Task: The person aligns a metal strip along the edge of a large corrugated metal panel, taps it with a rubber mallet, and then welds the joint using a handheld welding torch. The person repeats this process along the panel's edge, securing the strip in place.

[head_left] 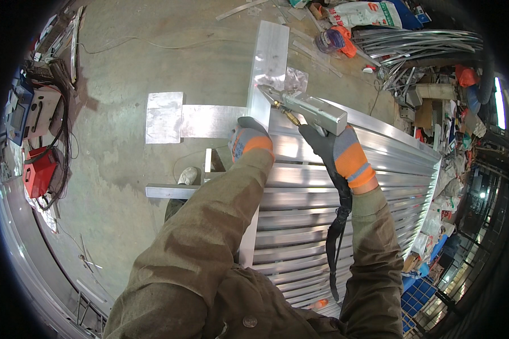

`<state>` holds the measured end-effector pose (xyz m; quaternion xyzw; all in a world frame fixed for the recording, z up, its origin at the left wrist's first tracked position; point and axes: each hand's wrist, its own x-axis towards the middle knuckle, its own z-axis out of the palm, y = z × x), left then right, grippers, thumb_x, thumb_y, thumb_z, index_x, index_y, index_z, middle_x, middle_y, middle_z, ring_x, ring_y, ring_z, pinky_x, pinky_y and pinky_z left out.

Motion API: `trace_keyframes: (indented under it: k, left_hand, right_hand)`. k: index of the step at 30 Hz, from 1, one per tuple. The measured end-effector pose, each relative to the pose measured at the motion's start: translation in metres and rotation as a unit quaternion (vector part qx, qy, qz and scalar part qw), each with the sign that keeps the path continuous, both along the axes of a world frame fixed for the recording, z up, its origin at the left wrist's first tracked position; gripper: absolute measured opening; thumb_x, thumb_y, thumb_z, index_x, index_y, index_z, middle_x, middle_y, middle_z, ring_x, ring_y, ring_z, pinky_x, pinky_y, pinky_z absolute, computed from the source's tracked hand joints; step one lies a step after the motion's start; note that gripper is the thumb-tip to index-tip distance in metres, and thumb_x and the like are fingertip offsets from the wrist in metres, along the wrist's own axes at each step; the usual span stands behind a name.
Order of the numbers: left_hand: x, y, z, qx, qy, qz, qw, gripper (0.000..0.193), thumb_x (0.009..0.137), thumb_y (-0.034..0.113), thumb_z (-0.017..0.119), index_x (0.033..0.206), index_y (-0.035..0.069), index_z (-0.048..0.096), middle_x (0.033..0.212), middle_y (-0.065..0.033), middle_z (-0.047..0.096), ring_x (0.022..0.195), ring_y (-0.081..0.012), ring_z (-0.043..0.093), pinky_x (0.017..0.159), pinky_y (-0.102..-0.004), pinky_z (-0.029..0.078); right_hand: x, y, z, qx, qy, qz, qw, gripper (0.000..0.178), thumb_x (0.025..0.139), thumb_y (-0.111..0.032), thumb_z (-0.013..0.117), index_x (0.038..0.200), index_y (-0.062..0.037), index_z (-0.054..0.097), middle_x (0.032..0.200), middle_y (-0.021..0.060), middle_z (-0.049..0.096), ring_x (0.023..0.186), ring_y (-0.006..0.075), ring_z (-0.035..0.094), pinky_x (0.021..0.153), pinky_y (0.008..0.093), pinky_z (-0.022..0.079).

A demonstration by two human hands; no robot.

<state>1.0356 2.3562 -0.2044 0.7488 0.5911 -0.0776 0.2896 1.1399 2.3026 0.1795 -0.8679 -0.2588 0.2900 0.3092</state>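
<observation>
Head view: one silver, box-bodied welding gun with a brass nozzle lies above a slatted metal panel, long axis running right to left, tip pointing upper-left at an upright metal bar. The right hand closes its grip around the gun's handle; the left hand presses curled fingers on the panel's edge. Two gloves, both grey and orange.

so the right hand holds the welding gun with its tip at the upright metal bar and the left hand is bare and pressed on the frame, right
Not quite. In the head view the left hand is not bare: it wears a grey, orange and black work glove, like the right hand. The rest holds: the right hand grips the welding gun with its tip at the upright metal bar, and the left hand presses on the frame.
</observation>
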Motion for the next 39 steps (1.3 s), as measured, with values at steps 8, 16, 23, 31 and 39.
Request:
trace_keyframes:
  k: [8, 16, 23, 31, 39]
  left_hand:
    - [-0.015, 0.013, -0.082, 0.016, 0.023, -0.167, 0.986, 0.035, 0.114, 0.028, 0.048, 0.111, 0.007, 0.076, 0.097, -0.0134, 0.076, 0.083, -0.0290, 0.075, 0.075, -0.0467, 0.061]
    - [-0.012, 0.020, -0.052, -0.071, 0.056, -0.309, 0.947, 0.029, 0.107, 0.023, 0.061, 0.111, 0.006, 0.084, 0.105, -0.0187, 0.081, 0.097, -0.0347, 0.080, 0.084, -0.0509, 0.063]
    - [-0.012, 0.015, -0.072, -0.066, 0.061, -0.321, 0.943, 0.028, 0.106, 0.022, 0.062, 0.112, 0.007, 0.085, 0.106, -0.0188, 0.081, 0.096, -0.0347, 0.080, 0.085, -0.0511, 0.064]
    - [-0.013, 0.016, -0.073, -0.057, 0.059, -0.339, 0.937, 0.028, 0.107, 0.019, 0.061, 0.114, 0.006, 0.085, 0.112, -0.0185, 0.082, 0.102, -0.0355, 0.080, 0.087, -0.0519, 0.064]
    - [0.000, 0.040, 0.110, -0.193, 0.041, -0.236, 0.951, 0.036, 0.109, 0.026, 0.055, 0.123, 0.003, 0.079, 0.123, -0.0216, 0.079, 0.114, -0.0391, 0.077, 0.094, -0.0511, 0.061]
  right_hand:
    - [0.002, 0.001, -0.001, -0.009, 0.027, -0.008, 1.000, 0.044, 0.096, -0.035, 0.083, 0.122, -0.0003, 0.076, 0.097, 0.0125, 0.081, 0.086, 0.0268, 0.080, 0.072, 0.0407, 0.059]
    - [0.005, -0.002, -0.015, 0.003, -0.023, 0.008, 1.000, 0.040, 0.099, -0.035, 0.082, 0.117, -0.0007, 0.075, 0.078, 0.0041, 0.070, 0.063, 0.0111, 0.064, 0.055, 0.0326, 0.051]
    - [0.004, -0.001, -0.010, -0.027, -0.044, 0.010, 0.999, 0.040, 0.098, -0.038, 0.082, 0.115, -0.0019, 0.078, 0.075, 0.0045, 0.070, 0.063, 0.0121, 0.065, 0.055, 0.0329, 0.052]
    - [0.006, -0.002, -0.009, -0.025, -0.007, -0.004, 1.000, 0.037, 0.098, -0.038, 0.082, 0.109, -0.0028, 0.079, 0.070, 0.0039, 0.070, 0.060, 0.0117, 0.064, 0.053, 0.0328, 0.050]
    - [0.009, 0.003, 0.009, -0.131, 0.037, -0.022, 0.990, 0.047, 0.092, -0.045, 0.082, 0.114, -0.0035, 0.078, 0.087, 0.0117, 0.080, 0.075, 0.0250, 0.077, 0.066, 0.0404, 0.059]
